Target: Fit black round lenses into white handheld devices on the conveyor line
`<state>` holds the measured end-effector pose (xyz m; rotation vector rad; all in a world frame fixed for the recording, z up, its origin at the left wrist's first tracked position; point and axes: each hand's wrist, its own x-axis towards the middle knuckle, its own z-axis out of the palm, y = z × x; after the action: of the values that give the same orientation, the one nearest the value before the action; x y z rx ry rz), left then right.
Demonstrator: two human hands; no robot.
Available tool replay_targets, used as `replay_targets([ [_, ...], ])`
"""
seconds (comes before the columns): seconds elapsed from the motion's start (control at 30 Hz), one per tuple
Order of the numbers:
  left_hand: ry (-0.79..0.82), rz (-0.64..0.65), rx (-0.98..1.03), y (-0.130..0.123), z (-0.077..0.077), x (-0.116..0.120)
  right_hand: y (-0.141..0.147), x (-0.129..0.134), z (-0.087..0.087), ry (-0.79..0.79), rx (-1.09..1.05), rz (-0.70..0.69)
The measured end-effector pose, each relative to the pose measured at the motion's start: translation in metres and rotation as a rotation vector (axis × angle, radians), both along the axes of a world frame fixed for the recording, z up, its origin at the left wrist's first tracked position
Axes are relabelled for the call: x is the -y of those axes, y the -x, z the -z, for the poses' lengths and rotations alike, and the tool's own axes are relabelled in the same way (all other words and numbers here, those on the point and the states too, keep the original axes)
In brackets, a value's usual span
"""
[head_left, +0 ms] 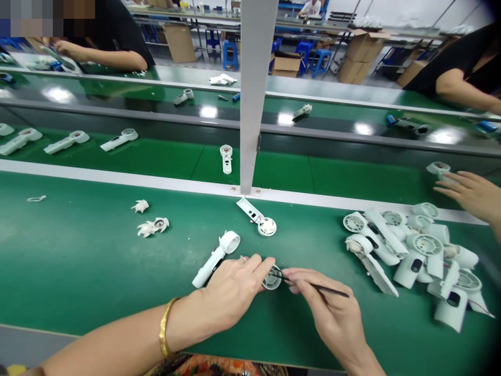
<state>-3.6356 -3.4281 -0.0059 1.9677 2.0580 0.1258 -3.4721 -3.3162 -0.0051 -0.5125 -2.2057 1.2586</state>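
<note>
My left hand grips a white handheld fan housing, its round spoked head showing past the fingertips and the rest hidden under the hand. Pinched in my right hand are dark tweezers, their tips inside the round head. Just left of my left hand lies a white fan shell with a ring-shaped head. Beyond both hands sits an opened fan half with a white impeller and thin red wire.
White fan housings are heaped on the right, with another person's hand beside them. Loose impellers lie left. A grey post rises at the bench's far edge, before a green conveyor carrying fan parts.
</note>
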Motion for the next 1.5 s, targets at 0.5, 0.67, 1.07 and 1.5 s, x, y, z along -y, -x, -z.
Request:
replay_targets([
  [0.5, -0.021, 0.110, -0.024, 0.013, -0.002, -0.004, 0.003, -0.025, 0.001, 0.311, 0.031, -0.143],
  [0.67, -0.022, 0.143, 0.007, 0.017, -0.003, -0.005, -0.002, -0.024, -0.004, 0.166, 0.013, -0.179],
  [1.07, 0.051, 0.059, -0.072, 0.005, -0.012, -0.009, -0.023, 0.010, 0.006, -0.067, -0.141, 0.085],
  [1.5, 0.127, -0.018, -0.138, -0.010, -0.021, -0.011, -0.015, 0.027, 0.008, -0.311, -0.244, 0.065],
])
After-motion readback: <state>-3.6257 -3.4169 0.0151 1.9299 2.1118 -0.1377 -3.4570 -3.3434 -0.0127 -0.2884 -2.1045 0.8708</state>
